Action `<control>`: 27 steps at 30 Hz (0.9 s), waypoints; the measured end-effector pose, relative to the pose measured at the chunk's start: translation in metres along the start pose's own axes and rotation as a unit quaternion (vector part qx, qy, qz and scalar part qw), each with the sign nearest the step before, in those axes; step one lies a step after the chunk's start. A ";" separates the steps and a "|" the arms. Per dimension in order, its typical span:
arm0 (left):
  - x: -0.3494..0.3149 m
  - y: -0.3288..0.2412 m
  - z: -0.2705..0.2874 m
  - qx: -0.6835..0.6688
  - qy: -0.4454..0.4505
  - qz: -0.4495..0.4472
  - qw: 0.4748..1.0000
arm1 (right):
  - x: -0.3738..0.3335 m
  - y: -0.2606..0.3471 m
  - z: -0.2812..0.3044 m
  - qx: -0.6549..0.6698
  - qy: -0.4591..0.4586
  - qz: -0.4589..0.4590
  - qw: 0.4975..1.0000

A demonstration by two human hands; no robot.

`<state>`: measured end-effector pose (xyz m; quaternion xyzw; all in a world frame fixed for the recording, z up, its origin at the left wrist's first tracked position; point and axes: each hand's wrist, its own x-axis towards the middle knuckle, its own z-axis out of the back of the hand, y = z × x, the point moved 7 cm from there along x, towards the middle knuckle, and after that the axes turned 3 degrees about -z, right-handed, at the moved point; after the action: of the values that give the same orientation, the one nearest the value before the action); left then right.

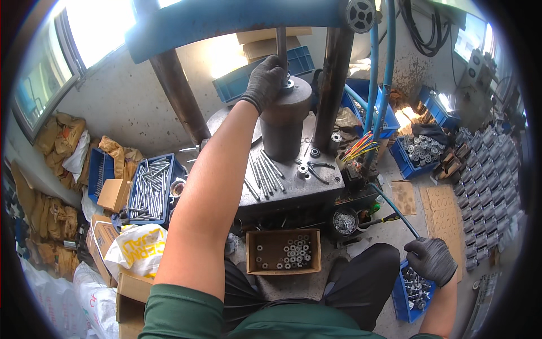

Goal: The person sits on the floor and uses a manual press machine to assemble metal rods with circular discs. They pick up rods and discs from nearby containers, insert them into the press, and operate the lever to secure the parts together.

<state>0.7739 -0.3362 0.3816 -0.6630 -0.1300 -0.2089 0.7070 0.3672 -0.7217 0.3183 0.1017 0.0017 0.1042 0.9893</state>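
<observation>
My left hand (266, 81), in a dark grey glove, reaches to the top of a thick steel cylinder (282, 133) standing on the press bed. Its fingers are closed beside a small round metal part (288, 85), under the upright press rod (281, 42); what lies inside them is hidden. My right hand (432, 261), gloved alike, is closed on the end of a long blue lever (398, 212) at the lower right. Several thin metal shafts (264, 172) lie on the bed left of the cylinder. A ringed metal part (303, 169) sits to the right, beside dark curved pieces.
A cardboard box (283, 270) of round metal parts stands between my legs. Blue bins hold shafts (151, 186) at left, parts (418, 150) at right and more (415, 291) below my right hand. Steel columns (333, 85) flank the cylinder. Stacked metal cylinders (488, 186) line the right side.
</observation>
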 end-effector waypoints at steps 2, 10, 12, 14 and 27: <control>-0.001 -0.002 -0.002 -0.002 0.003 -0.002 1.000 | 0.000 0.000 0.005 0.015 -0.005 0.002 1.000; -0.001 0.000 -0.003 -0.016 0.005 -0.004 1.000 | 0.002 -0.003 0.007 0.014 0.027 0.008 1.000; -0.002 -0.002 -0.003 -0.014 0.002 -0.002 1.000 | 0.003 -0.005 0.010 0.027 0.001 -0.012 1.000; -0.001 -0.002 -0.003 -0.014 0.006 -0.004 1.000 | 0.001 -0.006 0.008 0.026 0.000 -0.006 1.000; -0.003 -0.008 -0.012 0.035 0.002 -0.006 0.999 | 0.012 -0.003 0.034 0.035 -0.107 -0.003 0.994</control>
<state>0.7662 -0.3477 0.3865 -0.6367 -0.1395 -0.2099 0.7287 0.3803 -0.7287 0.3515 0.1472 -0.1006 0.0891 0.9799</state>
